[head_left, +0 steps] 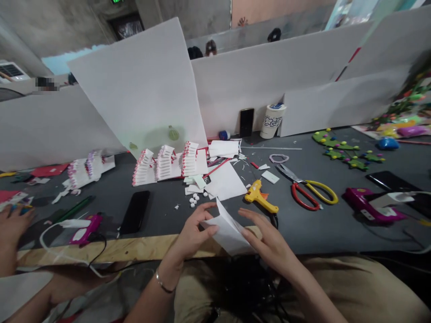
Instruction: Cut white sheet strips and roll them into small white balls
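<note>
A folded piece of white paper [229, 235] is held above the table's front edge, over my lap. My left hand [197, 226] pinches its left side, thumb on the near face and fingers behind. At the paper's right edge, my right hand [264, 233] grips with the thumb while the index finger reaches out along the top. The paper's two layers stand slightly apart at the upper edge. Just beyond lie a flat white sheet [229, 181], several small white balls [193, 200] and a yellow glue gun [261, 196].
Red-and-yellow-handled scissors [306, 188] lie right of the glue gun. Fanned white strips with red tips [161, 166] lean against a tall white board [144, 89]. A black phone [135, 211] lies at left, a paper cup [272, 121] stands behind. A co-worker's hand [13, 224] rests far left.
</note>
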Action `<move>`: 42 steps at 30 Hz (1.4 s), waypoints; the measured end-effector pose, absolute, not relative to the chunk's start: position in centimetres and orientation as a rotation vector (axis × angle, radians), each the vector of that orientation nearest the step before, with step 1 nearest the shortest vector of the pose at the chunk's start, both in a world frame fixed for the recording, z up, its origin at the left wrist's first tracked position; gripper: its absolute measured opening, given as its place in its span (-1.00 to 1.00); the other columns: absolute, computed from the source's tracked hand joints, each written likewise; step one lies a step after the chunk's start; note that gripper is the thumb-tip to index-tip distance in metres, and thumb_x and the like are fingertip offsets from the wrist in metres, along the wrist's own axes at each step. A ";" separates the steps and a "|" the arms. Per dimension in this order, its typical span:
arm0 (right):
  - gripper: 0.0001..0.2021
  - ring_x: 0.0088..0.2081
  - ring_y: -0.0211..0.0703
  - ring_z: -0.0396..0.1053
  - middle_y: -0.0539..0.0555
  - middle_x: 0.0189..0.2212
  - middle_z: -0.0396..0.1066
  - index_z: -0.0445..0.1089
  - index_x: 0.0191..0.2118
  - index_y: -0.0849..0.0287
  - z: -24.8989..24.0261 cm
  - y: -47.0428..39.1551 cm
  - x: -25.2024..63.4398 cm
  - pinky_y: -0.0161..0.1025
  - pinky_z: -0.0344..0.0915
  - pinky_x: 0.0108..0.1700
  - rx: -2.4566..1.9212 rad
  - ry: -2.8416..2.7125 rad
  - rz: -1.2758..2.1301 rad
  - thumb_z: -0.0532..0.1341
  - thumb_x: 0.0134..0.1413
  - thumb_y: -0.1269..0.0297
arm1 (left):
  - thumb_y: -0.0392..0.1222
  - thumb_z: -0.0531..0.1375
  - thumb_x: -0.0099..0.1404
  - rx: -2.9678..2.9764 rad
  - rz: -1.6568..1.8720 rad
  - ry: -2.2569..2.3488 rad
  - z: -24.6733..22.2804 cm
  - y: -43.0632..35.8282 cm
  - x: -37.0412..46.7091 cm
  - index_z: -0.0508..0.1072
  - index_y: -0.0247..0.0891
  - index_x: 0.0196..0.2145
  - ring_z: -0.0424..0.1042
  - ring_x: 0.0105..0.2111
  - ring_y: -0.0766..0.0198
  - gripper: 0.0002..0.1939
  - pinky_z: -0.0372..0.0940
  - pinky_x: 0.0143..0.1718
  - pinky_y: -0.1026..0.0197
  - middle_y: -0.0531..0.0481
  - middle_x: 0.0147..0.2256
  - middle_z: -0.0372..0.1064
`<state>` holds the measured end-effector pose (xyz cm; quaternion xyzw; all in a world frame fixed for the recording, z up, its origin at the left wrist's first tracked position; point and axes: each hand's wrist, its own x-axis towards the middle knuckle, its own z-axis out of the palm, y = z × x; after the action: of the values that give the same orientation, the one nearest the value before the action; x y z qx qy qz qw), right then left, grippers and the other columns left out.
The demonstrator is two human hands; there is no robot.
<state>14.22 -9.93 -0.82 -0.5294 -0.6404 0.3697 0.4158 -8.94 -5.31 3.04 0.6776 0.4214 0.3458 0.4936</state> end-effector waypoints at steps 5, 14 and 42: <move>-0.62 -0.14 -0.04 0.42 0.11 -0.11 0.49 0.40 0.02 0.12 0.8 -9.6 13.0 -0.15 0.35 -0.10 -1.219 -1.644 1.177 0.15 0.15 0.06 | -0.22 0.25 0.17 1.909 0.820 1.028 4.4 -5.1 -7.4 0.44 -0.24 -0.44 0.22 0.13 0.02 -0.93 0.05 0.17 0.00 -0.17 0.10 0.28; -0.53 -0.32 -0.10 0.40 0.04 -0.38 0.51 0.50 -0.27 0.21 -1.5 -7.2 13.4 -0.23 0.31 -0.26 -1.095 -0.953 1.565 0.29 -0.07 -0.15 | 0.17 0.34 0.06 1.087 1.019 0.918 1.4 -5.7 -5.6 0.28 -0.20 0.13 0.33 0.10 -0.05 -0.24 0.26 0.06 0.03 -0.30 0.09 0.34; -0.70 -0.13 0.24 0.44 0.44 -0.20 0.44 0.40 -0.09 0.35 -1.5 -0.7 30.2 -0.04 0.27 -0.16 -2.439 -1.680 0.266 0.18 0.03 0.35 | -0.34 0.24 0.22 0.348 1.041 0.929 0.9 3.5 -3.2 0.50 -0.41 -0.21 0.58 -0.26 0.08 -0.84 0.41 -0.02 0.04 -0.16 -0.37 0.58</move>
<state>30.24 -0.68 -1.46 -0.8174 -0.5630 0.0891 0.0837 -3.19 3.46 0.89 0.1596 0.4256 0.4769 0.7523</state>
